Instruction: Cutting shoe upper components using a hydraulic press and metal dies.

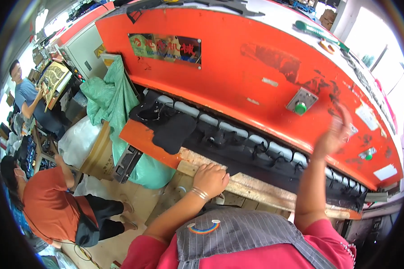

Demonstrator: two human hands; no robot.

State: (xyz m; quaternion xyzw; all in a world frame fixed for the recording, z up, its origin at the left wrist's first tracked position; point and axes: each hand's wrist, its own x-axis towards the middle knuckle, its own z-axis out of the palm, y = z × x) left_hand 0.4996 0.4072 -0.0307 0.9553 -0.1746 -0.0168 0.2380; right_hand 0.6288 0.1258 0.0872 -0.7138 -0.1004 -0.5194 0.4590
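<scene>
My left hand [211, 179] is closed, its fingers curled at the front edge of the wooden board [251, 188], beside a long black sheet [238, 154]. What it holds, if anything, is hidden. My right hand [334, 136] is raised in front of the orange machine panel [229, 54], slightly blurred, with fingers stretched out and nothing visible in it. To its left, a green push button [300, 107] sits on a metal plate. Along the black sheet runs a row of pale rounded bars [235, 131] with black straps among them. A loose black piece [175, 132] overlaps the sheet's left end.
A second green button [368, 157] is low on the panel's right. A green-handled tool [316, 30] lies on the machine top. Left of the bench are green sacking [107, 87] and a cardboard box [98, 157]. A person in orange [54, 201] bends nearby; another [29, 96] stands farther back.
</scene>
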